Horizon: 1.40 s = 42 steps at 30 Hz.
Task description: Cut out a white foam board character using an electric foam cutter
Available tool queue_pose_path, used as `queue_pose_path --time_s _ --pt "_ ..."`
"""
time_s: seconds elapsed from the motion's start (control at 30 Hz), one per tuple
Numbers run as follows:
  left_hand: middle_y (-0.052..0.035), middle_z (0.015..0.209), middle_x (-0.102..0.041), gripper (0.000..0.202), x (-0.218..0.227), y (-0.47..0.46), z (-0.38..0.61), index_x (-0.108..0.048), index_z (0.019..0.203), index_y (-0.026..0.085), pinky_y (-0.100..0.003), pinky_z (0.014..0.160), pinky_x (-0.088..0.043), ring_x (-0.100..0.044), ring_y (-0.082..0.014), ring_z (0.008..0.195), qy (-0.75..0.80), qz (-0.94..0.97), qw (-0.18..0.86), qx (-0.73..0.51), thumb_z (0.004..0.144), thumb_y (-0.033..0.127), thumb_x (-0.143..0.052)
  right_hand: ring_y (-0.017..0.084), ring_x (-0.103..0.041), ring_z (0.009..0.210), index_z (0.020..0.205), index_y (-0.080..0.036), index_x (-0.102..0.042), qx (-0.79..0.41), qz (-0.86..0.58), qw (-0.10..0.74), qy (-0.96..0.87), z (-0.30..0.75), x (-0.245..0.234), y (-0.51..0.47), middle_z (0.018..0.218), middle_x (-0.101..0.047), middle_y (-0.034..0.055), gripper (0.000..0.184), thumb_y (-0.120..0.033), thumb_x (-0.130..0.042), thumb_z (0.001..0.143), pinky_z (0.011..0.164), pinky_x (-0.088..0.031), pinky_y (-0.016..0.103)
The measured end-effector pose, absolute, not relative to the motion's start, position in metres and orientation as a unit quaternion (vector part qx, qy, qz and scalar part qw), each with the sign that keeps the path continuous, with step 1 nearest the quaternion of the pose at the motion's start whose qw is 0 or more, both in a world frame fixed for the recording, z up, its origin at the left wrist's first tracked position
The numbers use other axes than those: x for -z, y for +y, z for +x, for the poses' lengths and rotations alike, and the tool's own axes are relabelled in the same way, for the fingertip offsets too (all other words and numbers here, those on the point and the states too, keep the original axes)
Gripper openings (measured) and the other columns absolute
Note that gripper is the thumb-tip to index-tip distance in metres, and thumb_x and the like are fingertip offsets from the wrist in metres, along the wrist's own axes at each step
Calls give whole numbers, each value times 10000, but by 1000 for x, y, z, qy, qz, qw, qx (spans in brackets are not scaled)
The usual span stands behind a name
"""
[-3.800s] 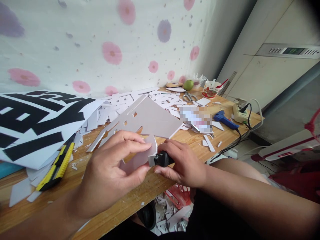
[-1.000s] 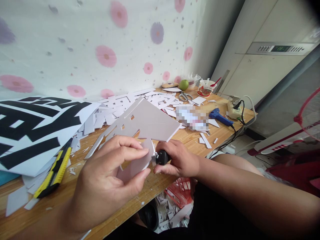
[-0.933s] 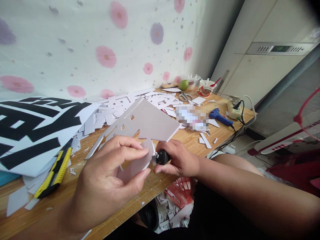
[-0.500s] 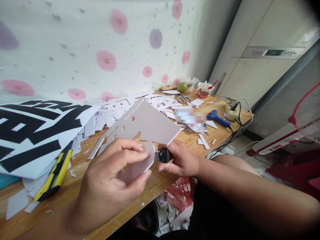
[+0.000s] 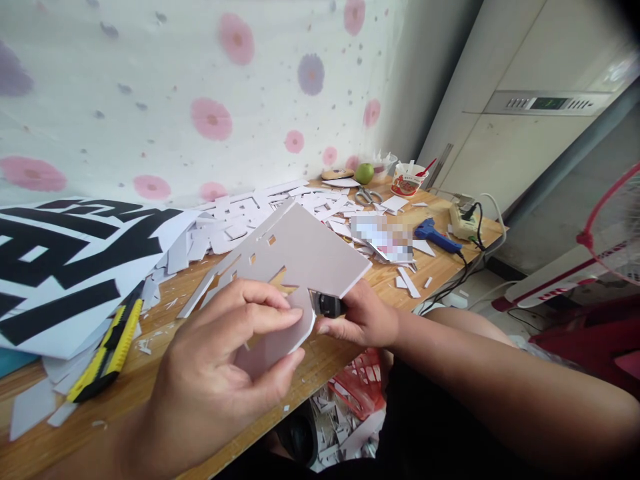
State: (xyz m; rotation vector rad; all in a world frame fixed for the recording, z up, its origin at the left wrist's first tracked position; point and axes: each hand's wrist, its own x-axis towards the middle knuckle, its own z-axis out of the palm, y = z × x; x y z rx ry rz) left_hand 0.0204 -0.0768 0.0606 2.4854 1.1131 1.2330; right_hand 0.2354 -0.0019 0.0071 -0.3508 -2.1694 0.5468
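My left hand (image 5: 220, 367) pinches the rounded lower end of a white foam-board sheet (image 5: 300, 250) with several cut-out slots, holding it tilted above the wooden table (image 5: 150, 373). My right hand (image 5: 363, 317) is closed around a small black-handled cutter (image 5: 327, 305), whose blade end meets the sheet's edge beside my left thumb. The blade tip itself is hidden behind the board.
A yellow and black utility knife (image 5: 107, 353) lies at the left near a white poster with black lettering (image 5: 65, 260). White offcuts (image 5: 250, 207) cover the table's middle. Scissors (image 5: 367, 195), a green apple (image 5: 365, 173), a cup (image 5: 407, 179), a blue glue gun (image 5: 435, 233) and a power strip (image 5: 463, 220) sit at the far right.
The sheet has tipped slightly up and toward me, and my right hand with the cutter has slid further under its lower right edge. My left hand keeps its pinch.
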Motion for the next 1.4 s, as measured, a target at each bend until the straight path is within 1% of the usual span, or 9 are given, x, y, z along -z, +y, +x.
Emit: queue_pose_path --time_s 0.13,0.27,0.37,0.53,0.73,0.83,1.0,1.27,1.4 --pt "6 1046 -619 188 -61 -75 22 -631 998 214 -217 879 -495 -618 -94 987 369 829 58 -416 860 86 -640 149 -578 715 954 -188 -539 -189 -110 445 -869 234 -9 -5 792 -610 35 373 -559 -514 979 658 -479 263" --pt "14 1047 -623 200 -62 -74 22 -639 1014 218 -188 875 -492 -613 -80 993 367 832 51 -412 862 87 -636 135 -507 630 877 -212 -484 -184 -114 418 -882 229 -9 -10 715 -549 4 410 -610 -478 976 577 -420 257" --pt "12 1049 -622 205 -62 -74 21 -640 1015 217 -194 879 -496 -616 -85 994 366 831 51 -416 858 86 -641 140 -501 637 883 -212 -484 -189 -120 411 -884 227 -7 -11 727 -551 9 423 -625 -459 977 578 -408 263" --pt "14 1013 -628 191 -64 -75 23 -638 991 219 -187 868 -497 -621 -85 968 361 836 48 -411 855 84 -635 153 -520 662 909 -204 -512 -192 -116 404 -887 229 -3 -8 740 -569 17 407 -608 -513 961 613 -430 274" --pt "13 1010 -627 187 -67 -77 25 -632 985 217 -179 860 -500 -634 -82 956 362 838 60 -404 851 87 -628 215 -625 903 1083 -166 -561 -203 -125 415 -878 236 -4 0 983 -666 121 414 -560 -478 991 829 -518 356" --pt "12 1010 -629 173 -65 -77 24 -628 965 216 -192 854 -504 -636 -88 953 367 832 63 -412 849 87 -636 201 -614 830 1052 -162 -558 -184 -119 419 -881 236 -6 -2 906 -656 101 418 -568 -489 983 760 -516 331" --pt "3 1021 -636 205 -62 -75 23 -635 992 221 -222 820 -532 -647 -116 961 368 830 65 -415 840 84 -632 165 -551 699 920 -198 -513 -163 -121 398 -895 231 -5 -8 757 -593 43 427 -619 -464 972 625 -450 286" --pt "-2 1014 -651 200 -65 -76 24 -636 985 235 -253 827 -545 -658 -134 953 372 829 57 -415 844 94 -637 161 -546 680 897 -206 -503 -164 -117 411 -889 229 -5 -8 738 -592 37 424 -620 -454 977 610 -443 281" --pt "3 1018 -654 210 -65 -76 23 -637 986 235 -235 817 -540 -656 -124 948 371 831 49 -411 839 85 -636 156 -535 656 899 -205 -507 -169 -113 404 -892 230 -3 -7 722 -581 26 417 -612 -460 977 587 -427 277"
